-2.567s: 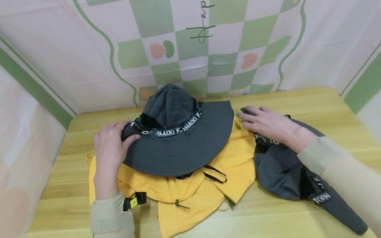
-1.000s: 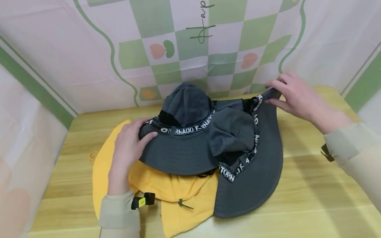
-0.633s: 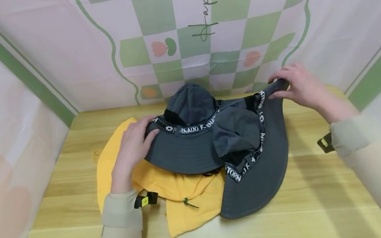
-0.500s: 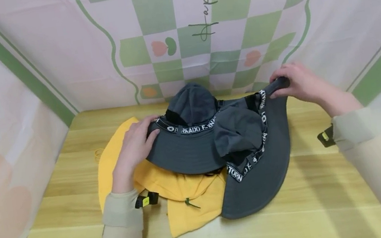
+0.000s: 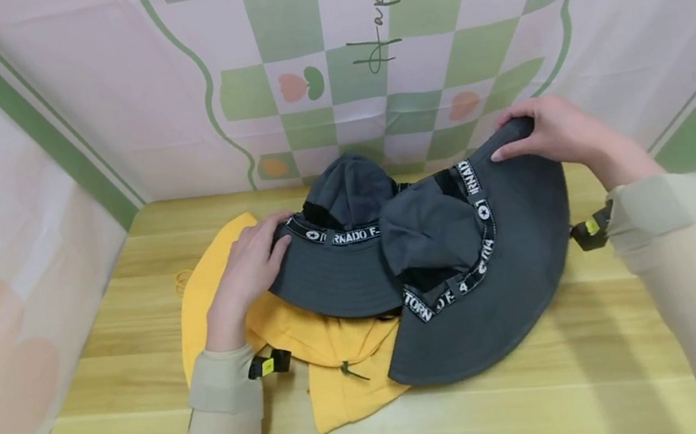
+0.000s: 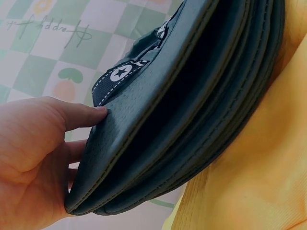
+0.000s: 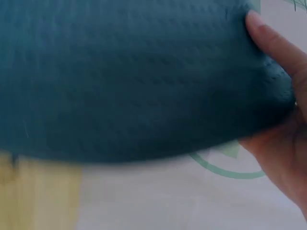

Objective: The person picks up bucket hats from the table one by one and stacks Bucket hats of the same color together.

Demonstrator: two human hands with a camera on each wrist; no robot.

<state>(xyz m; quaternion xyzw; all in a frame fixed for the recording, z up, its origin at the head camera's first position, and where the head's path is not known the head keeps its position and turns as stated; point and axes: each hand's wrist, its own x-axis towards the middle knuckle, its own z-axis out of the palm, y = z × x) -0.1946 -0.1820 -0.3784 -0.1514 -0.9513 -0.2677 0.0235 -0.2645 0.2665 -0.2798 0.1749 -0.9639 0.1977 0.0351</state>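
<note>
My left hand pinches the left edge of a dark grey sun hat. In the left wrist view, several dark brims are layered one under another, with the thumb on the topmost. My right hand grips the raised far-right edge of a second dark grey sun hat, thumb on the upper face. This hat's crown overlaps the right part of the first one, and its brim fans out toward the table's front. Yellow fabric hats lie underneath, partly hidden; a dark green cord hangs at their front.
Everything rests on a light wooden table. Behind it rises a green-and-white checked cloth backdrop, close to the hats' crowns. Pale cloth also stands on the left and right sides.
Since the oldest frame, the second grey hat has come from the table's right side onto the pile, in my right hand. In the last half second its brim has lifted and swung rightward. My left hand keeps its hold.
</note>
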